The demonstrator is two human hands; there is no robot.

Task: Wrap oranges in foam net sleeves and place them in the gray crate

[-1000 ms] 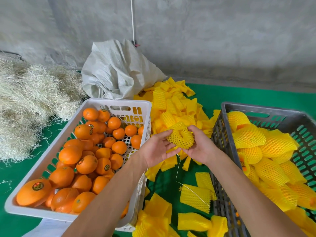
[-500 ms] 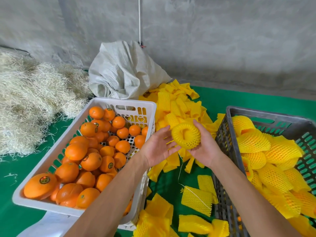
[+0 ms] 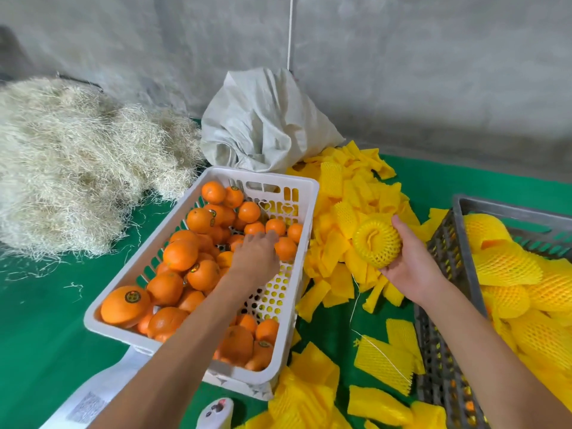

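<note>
White basket [image 3: 305, 193] of bare oranges [image 3: 181, 253] at 9 o'clock; gray crate [image 3: 441, 243] at 3 o'clock. Wrapped orange [image 3: 377, 244] cupped in right hand [image 3: 413, 267], centre. Left hand [image 3: 255, 258] extended over basket, fingers loose, nothing held. Step judged: wrap finished. Next: wrapped orange to be carried into crate, bare orange gripped.

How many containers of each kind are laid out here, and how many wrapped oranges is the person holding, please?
White plastic crate, with bare oranges: 1
Gray crate, with wrapped oranges: 1
Woven sack: 1
Wrapped orange held in the right hand: 1
Total: 4
</note>
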